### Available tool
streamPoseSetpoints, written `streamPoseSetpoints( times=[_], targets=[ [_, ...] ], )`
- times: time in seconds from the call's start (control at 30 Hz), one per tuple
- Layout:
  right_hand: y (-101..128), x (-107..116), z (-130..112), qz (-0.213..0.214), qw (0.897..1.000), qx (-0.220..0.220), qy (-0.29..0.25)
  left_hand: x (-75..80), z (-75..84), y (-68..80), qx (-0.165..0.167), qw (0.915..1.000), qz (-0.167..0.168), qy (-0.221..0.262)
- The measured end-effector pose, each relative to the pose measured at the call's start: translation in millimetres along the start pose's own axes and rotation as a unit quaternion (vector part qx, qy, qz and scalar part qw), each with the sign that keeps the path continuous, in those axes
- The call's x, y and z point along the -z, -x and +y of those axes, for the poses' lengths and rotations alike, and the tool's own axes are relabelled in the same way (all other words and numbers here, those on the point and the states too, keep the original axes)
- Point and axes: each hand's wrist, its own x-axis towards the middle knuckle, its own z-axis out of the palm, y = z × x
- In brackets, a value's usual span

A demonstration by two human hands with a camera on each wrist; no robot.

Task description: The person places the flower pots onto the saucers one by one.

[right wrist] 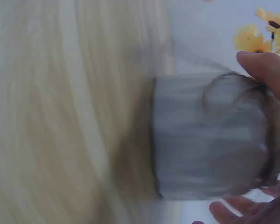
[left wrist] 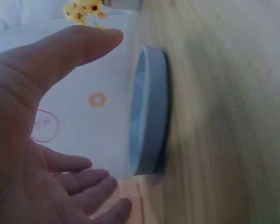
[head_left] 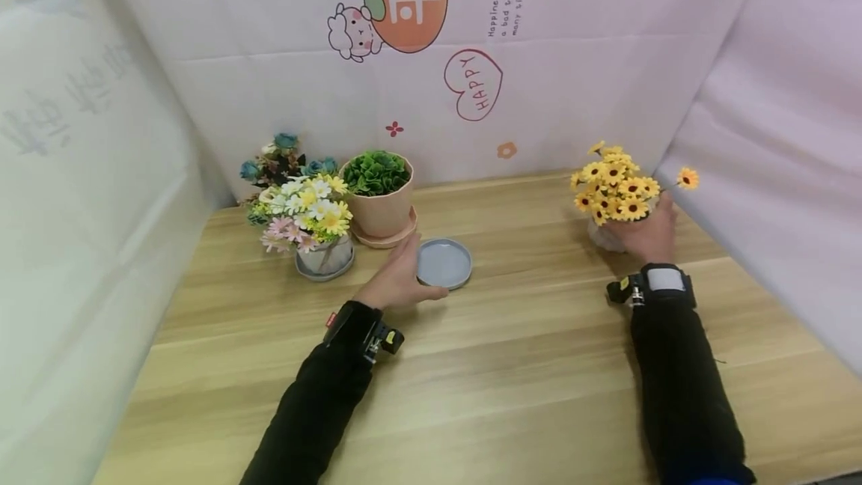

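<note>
A: Pale cloth walls close in the wooden desk (head_left: 512, 365). Where do the hands sit?

B: Left hand (head_left: 399, 275), its grip spread and relaxed, rests beside the grey saucer (head_left: 444, 263) near the middle. Right hand (head_left: 649, 234) at the far right has its grip curled round the grey pot (right wrist: 210, 137) of yellow flowers (head_left: 616, 187).

A: Risks?

B: The top-heavy blooms could tip the pot if the grip loosens; a careless left hand could knock the pink pot (head_left: 380, 204) close by.
</note>
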Motion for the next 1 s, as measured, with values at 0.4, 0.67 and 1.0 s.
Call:
streamPoseSetpoints(
  times=[0.4, 0.67, 1.0],
  targets=[
    [-19, -11, -30, -0.005, 0.998, 0.051, 0.026, 13.4, -11.7, -26.5, -0.026, 0.9986, -0.001, -0.045],
    [-17, -9, -35, -0.004, 0.999, 0.019, 0.043, 18.8, -13.9, -31.2, -0.043, 0.9983, -0.016, -0.036],
    [-12, -7, -25, -0.046, 0.996, 0.000, 0.071, 6.6, -20.1, -31.2, -0.023, 0.9993, -0.029, -0.008]
  ],
)
